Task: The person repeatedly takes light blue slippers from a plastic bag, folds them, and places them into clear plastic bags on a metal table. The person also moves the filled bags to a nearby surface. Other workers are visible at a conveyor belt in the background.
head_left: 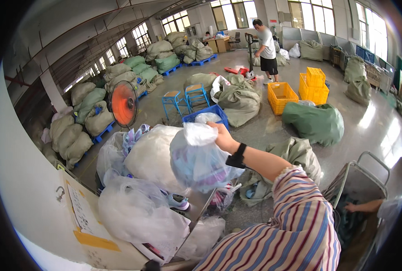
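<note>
A person's right hand [227, 139], its arm in a striped sleeve, grasped the gathered neck of a translucent plastic bag with blue and lilac contents [202, 165], raised over a cluttered work surface. The left hand was out of sight, so its state could not be told. Crowding the held bag on its left were a bulging white plastic bag [152, 156] and, nearer the wearer, a crumpled clear plastic bag [135, 210]. Beyond stood a blue plastic crate [220, 114] and a round orange fan [123, 105]. Grey-green woven sacks [238, 106] and yellow plastic crates [282, 99] blocked parts of the floor. At right, another person's arm [366, 207] reached into a metal-framed cart [345, 171].
</note>
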Motion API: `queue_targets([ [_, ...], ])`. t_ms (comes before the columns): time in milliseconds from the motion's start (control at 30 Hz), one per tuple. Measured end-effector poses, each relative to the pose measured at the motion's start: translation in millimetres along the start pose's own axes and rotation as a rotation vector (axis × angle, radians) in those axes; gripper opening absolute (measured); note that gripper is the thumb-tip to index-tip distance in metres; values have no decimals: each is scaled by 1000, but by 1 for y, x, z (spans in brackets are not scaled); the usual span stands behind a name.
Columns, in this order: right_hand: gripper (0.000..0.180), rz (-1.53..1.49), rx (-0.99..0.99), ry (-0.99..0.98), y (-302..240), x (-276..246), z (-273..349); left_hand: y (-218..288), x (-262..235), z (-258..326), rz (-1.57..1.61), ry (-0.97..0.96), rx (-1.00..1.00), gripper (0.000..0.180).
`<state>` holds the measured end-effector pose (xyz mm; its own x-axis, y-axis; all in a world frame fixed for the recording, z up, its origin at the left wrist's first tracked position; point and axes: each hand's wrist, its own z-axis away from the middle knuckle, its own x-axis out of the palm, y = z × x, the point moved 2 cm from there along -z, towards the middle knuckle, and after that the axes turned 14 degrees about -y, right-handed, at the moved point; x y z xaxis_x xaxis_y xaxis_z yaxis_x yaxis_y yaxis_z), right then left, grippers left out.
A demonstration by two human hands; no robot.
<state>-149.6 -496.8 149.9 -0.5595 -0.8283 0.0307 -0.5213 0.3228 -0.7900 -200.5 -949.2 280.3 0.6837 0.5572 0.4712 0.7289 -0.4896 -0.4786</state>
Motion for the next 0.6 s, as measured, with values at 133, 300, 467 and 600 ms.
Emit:
queue_targets([
  [133, 14, 182, -60, -322, -65, 44, 43, -26, -20, 114, -11, -1087, -957, 39],
  [300, 16, 40, -60, -555, -88, 119, 110, 13, -48, 253, 241, -1220, -1617, 48],
  [467, 12, -69, -30, -695, -81, 141, 149, 76, -89, 307, 231, -1348, -2034, 46],
  [600, 7, -37, -147, -865, -80, 151, 164, 81, -77, 281, 80, -1330, -2081, 44],
])
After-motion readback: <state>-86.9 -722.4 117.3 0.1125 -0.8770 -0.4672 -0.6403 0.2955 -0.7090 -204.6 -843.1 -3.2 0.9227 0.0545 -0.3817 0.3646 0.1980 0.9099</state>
